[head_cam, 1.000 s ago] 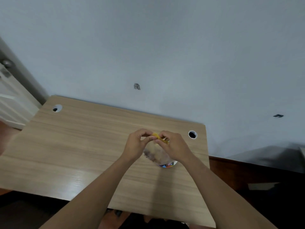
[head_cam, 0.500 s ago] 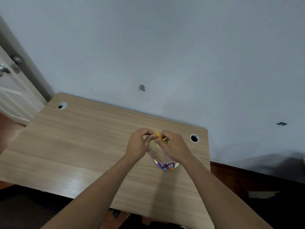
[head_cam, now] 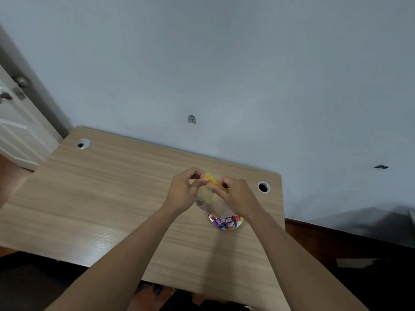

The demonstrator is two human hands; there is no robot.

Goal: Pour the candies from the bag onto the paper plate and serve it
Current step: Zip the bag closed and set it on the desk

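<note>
I hold a clear plastic candy bag (head_cam: 210,199) with a yellow top strip above the wooden table (head_cam: 107,198). My left hand (head_cam: 183,191) pinches the bag's top on the left side. My right hand (head_cam: 238,196) pinches the yellow strip on the right. The bag hangs between both hands, and dark candies show dimly through its lower part. Under the bag and partly hidden by it sits a small paper plate (head_cam: 239,223) with a colourful rim, and several wrapped candies (head_cam: 226,222) lie on it.
The table has a cable hole at the back left (head_cam: 83,144) and another at the back right (head_cam: 263,187). A grey wall stands right behind the table. A white door with a knob (head_cam: 21,81) is at the far left.
The hands and bag have lifted slightly, so more of the plate and the candies on it shows beneath the bag. Both hands keep their pinch on the bag's top.
</note>
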